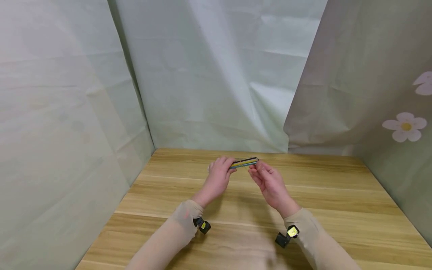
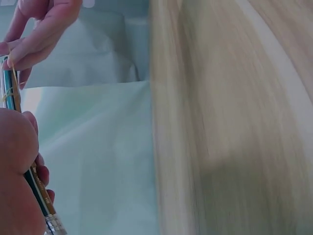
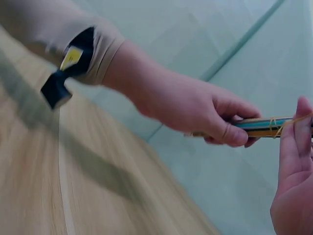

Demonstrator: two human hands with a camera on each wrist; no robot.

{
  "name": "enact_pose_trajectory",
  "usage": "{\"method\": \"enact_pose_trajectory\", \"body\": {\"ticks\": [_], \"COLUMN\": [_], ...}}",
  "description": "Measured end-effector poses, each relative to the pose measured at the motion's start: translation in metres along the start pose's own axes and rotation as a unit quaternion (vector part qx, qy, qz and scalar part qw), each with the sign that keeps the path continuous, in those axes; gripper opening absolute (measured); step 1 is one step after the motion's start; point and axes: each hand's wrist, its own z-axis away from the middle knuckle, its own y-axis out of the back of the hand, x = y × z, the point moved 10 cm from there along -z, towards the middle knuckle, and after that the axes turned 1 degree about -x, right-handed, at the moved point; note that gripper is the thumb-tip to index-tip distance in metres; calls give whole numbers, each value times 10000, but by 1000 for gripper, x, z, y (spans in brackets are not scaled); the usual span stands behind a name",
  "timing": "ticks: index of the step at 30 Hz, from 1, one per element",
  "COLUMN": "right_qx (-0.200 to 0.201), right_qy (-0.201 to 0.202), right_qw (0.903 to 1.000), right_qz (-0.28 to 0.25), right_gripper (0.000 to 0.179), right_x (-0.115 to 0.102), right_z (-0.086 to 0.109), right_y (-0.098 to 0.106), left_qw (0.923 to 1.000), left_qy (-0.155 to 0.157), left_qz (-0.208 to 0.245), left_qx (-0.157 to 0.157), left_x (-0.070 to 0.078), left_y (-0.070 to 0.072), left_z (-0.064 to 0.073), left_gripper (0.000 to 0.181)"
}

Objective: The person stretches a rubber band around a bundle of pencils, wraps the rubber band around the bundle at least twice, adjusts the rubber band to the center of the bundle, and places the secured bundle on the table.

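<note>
A bundle of pencils (image 1: pixel 244 162) in yellow, blue and dark colours is held slantwise above the table. My left hand (image 1: pixel 217 176) grips it near one end, thumb and fingers wrapped round it. Silvery eraser ends (image 2: pixel 55 224) stick out below that hand in the left wrist view. A thin yellow rubber band (image 3: pixel 275 127) circles the bundle beyond the left hand's thumb. At the other end, my right hand (image 1: pixel 271 185) pinches a stretched loop of the band close to the pencil ends. The right fingertips are partly cut off in the right wrist view.
Under both hands lies a wood-grain table (image 1: pixel 324 195). Pale cloth (image 1: pixel 216 86) hangs behind it and along both sides, with printed white flowers (image 1: pixel 405 126) at the right. Each wrist wears a small black camera (image 1: pixel 201 225).
</note>
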Motion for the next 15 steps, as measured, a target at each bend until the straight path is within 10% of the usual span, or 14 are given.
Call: {"method": "enact_pose_trajectory", "body": {"ticks": [9,15], "right_qx": [160,64], "right_qy": [-66,-106], "right_qw": [9992,9763], "right_qz": [350,2161], "right_gripper": [24,40], "right_x": [2,-3], "right_z": [3,1], "right_y": [11,18], "left_qw": [9949,9781], "left_qy": [-598,-1203], "left_qz": [-787,-1688], "left_qx": [211,167], "left_x": [5,14], "left_y": [3,6], "left_z": [1,1], "left_gripper": [25,19]}}
